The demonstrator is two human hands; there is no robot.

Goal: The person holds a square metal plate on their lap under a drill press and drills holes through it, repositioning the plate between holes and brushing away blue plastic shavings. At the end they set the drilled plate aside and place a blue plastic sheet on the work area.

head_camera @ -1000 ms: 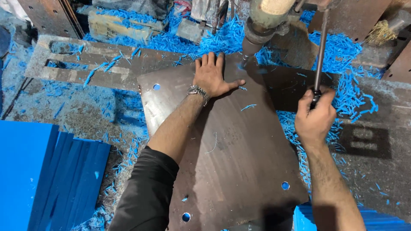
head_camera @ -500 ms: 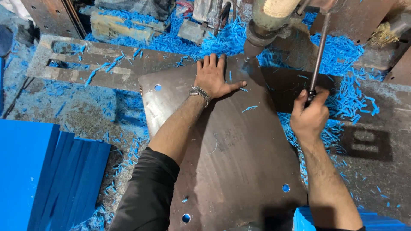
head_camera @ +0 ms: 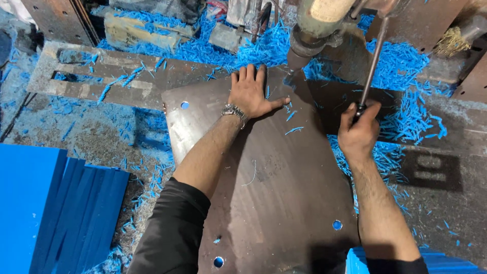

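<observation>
A large dark metal plate with several round holes lies under a drill press head. My left hand, with a wristwatch, lies flat with fingers spread on the plate's far edge, just left of the drill spindle. My right hand is closed around the black knob at the lower end of the press's feed lever, a thin metal rod that slants up to the machine head. The drill tip is hidden behind the spindle housing.
Bright blue shavings litter the bench around the plate and behind the machine. Blue sheets are stacked at the lower left. A slotted metal frame lies to the left; metal blocks stand at the back.
My right hand has moved up and away along with the lever's knob. My left hand and the plate have stayed in place.
</observation>
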